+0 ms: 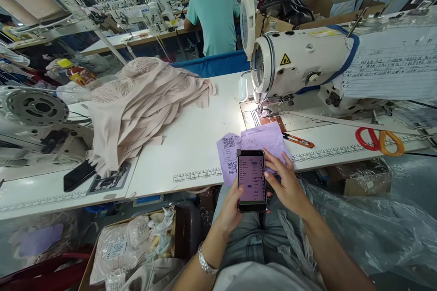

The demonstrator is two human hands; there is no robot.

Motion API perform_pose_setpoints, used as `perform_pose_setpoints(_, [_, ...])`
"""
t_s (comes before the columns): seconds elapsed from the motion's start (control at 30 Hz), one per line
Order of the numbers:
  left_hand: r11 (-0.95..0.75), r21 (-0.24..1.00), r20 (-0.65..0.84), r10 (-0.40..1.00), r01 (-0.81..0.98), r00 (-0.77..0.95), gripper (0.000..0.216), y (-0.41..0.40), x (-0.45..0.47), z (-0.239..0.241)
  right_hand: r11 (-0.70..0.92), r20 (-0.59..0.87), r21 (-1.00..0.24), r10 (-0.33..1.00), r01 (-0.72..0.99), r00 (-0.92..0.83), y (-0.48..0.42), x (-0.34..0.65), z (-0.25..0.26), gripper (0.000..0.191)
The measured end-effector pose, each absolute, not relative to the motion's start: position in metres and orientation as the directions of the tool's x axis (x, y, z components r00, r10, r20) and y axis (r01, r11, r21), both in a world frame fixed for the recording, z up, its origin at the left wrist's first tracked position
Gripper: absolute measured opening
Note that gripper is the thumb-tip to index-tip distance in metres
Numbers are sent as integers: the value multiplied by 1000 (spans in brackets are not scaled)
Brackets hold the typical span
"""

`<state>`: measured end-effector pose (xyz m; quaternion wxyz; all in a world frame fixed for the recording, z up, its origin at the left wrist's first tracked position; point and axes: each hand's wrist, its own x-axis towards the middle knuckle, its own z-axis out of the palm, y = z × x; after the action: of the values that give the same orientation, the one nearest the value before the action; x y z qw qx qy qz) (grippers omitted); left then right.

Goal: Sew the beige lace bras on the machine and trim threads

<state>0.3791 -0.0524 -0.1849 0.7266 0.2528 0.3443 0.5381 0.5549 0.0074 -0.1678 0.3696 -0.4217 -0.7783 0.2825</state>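
A black smartphone (251,181) with a lit pink screen is held upright over my lap. My left hand (229,209) grips it from below and the left side, fingers wrapped round its edge. My right hand (286,181) rests against the phone's right edge, thumb at the screen, fingers curled. Just beyond the phone, a purple paper slip (262,138) with QR codes lies on the white table's (191,145) front edge.
A white sewing machine (300,61) stands at the right, with orange snips (298,141) and red and orange scissors (378,141) beside it. A heap of beige fabric (143,104) covers the left. A cardboard box (136,245) sits on the floor. A person in a teal shirt (213,13) sits ahead.
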Motion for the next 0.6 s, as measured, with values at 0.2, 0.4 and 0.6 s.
perform_pose_setpoints(0.2, [347,689,-152,928,-637,341,86,-51,371,-187,482,334,-742,868,465,-367,7,554,-167,51])
perform_pose_setpoints(0.4, [359,675,-134,919,-644,371,92,-51,368,-191,494,348,-738,862,460,-368,9,554,-169,51])
perform_pose_setpoints(0.6, [315,729,-90,924,-608,372,85,-51,369,-191,495,349,-737,862,460,-368,9,553,-170,51])
